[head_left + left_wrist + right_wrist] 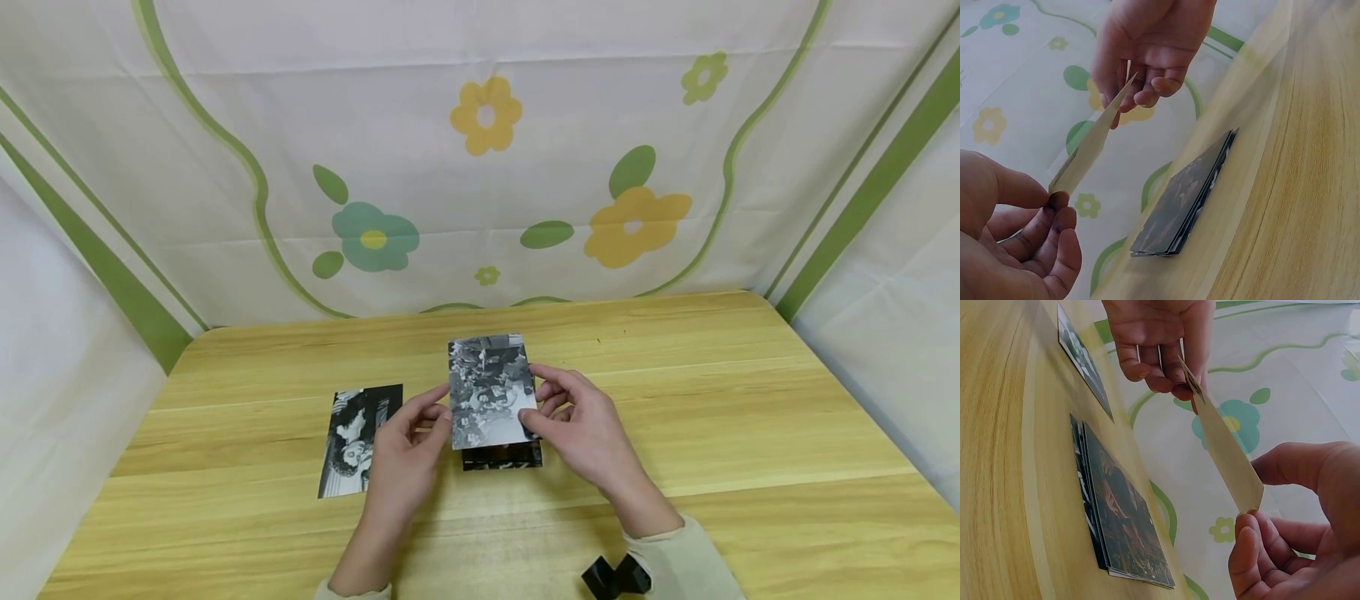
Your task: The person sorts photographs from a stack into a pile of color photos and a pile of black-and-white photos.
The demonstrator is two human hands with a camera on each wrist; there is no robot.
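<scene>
A black-and-white photo print (491, 392) of a crowd is held up between both hands, its pale back (1229, 453) facing down in the wrist views. My left hand (405, 454) pinches its left edge with thumb and fingers. At the opposite edge my right hand (581, 425) grips it, the thumb over the lower right corner. Beneath the raised print lies a small stack of photos (1182, 200), a dark picture on top. In the head view only the stack's near edge shows; the held print hides the rest.
Another black-and-white photo (348, 442) lies flat to the left, partly behind the left hand. A wooden table (750, 417) carries everything, with a flowered cloth (427, 167) standing along its back edge. A black object (617, 577) sits at the right cuff.
</scene>
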